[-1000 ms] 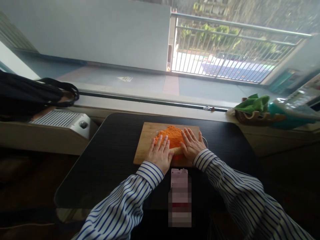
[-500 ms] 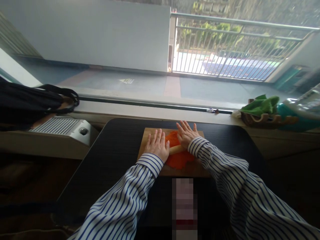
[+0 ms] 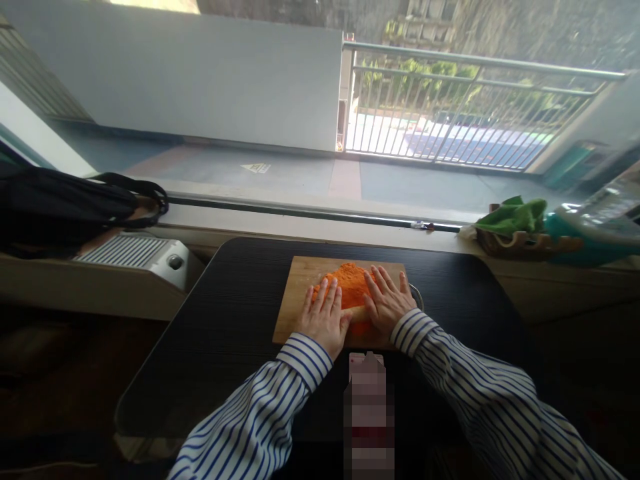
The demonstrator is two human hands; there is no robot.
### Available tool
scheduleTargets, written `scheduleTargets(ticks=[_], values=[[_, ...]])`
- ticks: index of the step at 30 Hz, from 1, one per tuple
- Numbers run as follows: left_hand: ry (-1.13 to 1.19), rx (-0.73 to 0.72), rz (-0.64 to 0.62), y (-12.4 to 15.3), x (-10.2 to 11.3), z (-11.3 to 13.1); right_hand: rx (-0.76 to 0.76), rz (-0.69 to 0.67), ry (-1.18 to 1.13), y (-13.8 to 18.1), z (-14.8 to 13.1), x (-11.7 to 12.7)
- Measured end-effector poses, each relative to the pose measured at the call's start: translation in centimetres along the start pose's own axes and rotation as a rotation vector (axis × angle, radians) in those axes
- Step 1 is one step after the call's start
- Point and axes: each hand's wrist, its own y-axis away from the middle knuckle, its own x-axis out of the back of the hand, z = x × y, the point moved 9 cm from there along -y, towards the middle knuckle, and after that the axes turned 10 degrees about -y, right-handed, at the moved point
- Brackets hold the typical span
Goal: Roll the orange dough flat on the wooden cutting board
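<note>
A wooden rolling pin (image 3: 355,313) lies crosswise on a flattened sheet of orange dough (image 3: 347,283) with a rough, cracked far edge. Under the dough is a wooden cutting board (image 3: 289,313) on a dark table. My left hand (image 3: 324,320) lies flat over the pin's left end, fingers stretched forward and partly over the dough. Over its right end rests my right hand (image 3: 389,303), palm down, fingers spread. Both hands press on the pin without wrapping round it. The pin's ends are hidden beneath the palms.
A curved metal rim (image 3: 418,298) shows beside the board's right edge. The dark table (image 3: 225,313) stands against a window sill. On the sill's right are a green cloth (image 3: 520,217) and a teal container (image 3: 590,230); a black bag (image 3: 65,207) sits at left.
Both hands and the rolling pin have moved toward me over the dough, uncovering more of its far part. The camera view has shifted slightly, and the metal rim now shows.
</note>
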Motion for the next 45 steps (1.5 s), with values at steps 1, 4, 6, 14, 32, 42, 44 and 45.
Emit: scheduleTargets(ticks=[1,4,6,14,32,42,44,45], values=[[-0.003,0.007,0.0,-0.3,-0.2,-0.2,0.0,-0.001,0.002,-0.4,0.1,0.0],[0.005,0.035,-0.006,-1.3,-0.7,-1.0,0.006,-0.015,-0.007,-2.0,0.3,-0.1],[0.017,0.06,-0.01,-2.1,-0.9,-1.6,0.011,-0.042,-0.029,-3.2,0.5,-0.2],[0.04,0.134,-0.044,-4.6,-2.0,-3.5,0.031,-0.027,-0.119,-6.6,0.3,0.6],[0.024,0.12,-0.041,-1.8,-1.0,-1.8,0.059,-0.016,-0.071,-3.3,0.2,-0.1],[0.019,0.137,0.025,-1.8,-0.8,-2.1,0.09,0.014,-0.032,-3.7,-0.3,0.6],[0.024,0.16,0.02,-2.8,-1.1,-2.9,0.078,-0.019,-0.06,-5.3,-0.3,0.6],[0.028,0.169,0.015,-3.3,-1.3,-3.3,0.068,-0.032,-0.072,-6.1,-0.2,0.6]])
